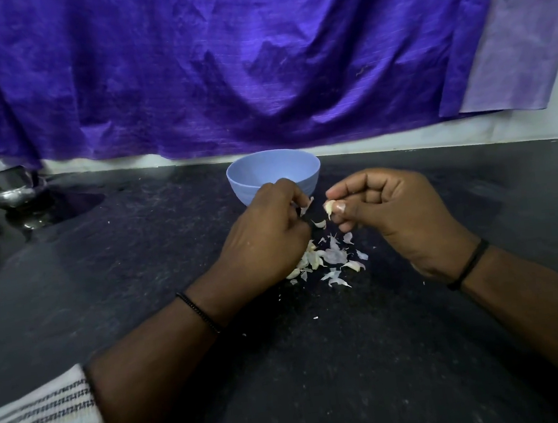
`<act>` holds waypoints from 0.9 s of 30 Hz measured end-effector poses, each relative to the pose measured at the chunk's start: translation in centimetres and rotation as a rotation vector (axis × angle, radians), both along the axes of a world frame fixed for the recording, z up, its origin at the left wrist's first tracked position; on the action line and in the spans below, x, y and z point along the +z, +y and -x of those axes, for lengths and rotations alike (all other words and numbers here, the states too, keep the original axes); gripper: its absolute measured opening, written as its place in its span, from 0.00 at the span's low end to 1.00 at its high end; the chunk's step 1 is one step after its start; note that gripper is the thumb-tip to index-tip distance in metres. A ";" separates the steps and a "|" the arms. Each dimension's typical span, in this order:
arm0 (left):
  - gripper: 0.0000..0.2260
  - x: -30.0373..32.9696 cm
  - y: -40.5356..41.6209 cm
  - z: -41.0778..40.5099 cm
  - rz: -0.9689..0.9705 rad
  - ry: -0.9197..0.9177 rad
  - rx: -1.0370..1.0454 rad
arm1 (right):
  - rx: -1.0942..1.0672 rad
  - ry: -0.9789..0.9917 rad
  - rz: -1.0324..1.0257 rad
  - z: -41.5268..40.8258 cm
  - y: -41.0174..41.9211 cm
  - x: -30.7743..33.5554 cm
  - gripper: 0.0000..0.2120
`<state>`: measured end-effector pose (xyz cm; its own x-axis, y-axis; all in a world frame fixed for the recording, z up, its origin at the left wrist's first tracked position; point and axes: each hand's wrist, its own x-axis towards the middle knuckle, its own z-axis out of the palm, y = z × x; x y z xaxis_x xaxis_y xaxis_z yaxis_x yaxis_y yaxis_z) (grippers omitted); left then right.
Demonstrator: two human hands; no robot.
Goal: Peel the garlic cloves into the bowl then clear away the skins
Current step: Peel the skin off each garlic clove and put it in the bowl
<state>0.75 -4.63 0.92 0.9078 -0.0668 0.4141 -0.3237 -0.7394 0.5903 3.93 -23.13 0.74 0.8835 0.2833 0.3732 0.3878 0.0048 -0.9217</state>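
A purple cloth point(220, 62) hangs across the far wall, its lower edge just above the dark tabletop point(138, 260), which carries all the work. At far left stands a metal vessel point(6, 185), well apart from the task. The blue bowl point(273, 170) sits at centre, just beyond both hands, judged to be placed so that a finished clove need only travel a short way forward; its contents are hidden by the rim. The left hand point(266, 233) is curled, its grip pinching a pale shred of skin point(308, 204) at the fingertips; whether it holds anything more cannot be told. The right hand point(390, 206) is likewise curled, its grip closed on a garlic clove point(329, 207) between thumb and forefinger. The clove is held above the tabletop, near the bowl and between the two hands, evidently so that loosened skin drops straight down. Its long axis runs roughly upright with a slight tilt; which end is the tip cannot be told. Directly beneath lies the pile of skins point(327, 261), with pale pieces that may be unpeeled cloves at its left edge. Peeling is judged to be in progress; clearing not yet begun.
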 end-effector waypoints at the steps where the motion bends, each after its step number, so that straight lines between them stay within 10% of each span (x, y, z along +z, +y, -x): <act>1: 0.09 0.1 -0.1 0.1 0.023 -0.006 -0.004 | 0.004 0.007 -0.012 0.0 0.0 0.0 0.08; 15: 0.04 -0.3 -1.1 0.5 0.579 0.077 -0.170 | 0.015 0.113 -0.134 0.1 0.4 0.0 0.09; 27: 0.05 -0.4 -1.2 0.4 0.675 0.142 -0.123 | -0.046 0.015 -0.039 0.4 0.5 -0.1 0.07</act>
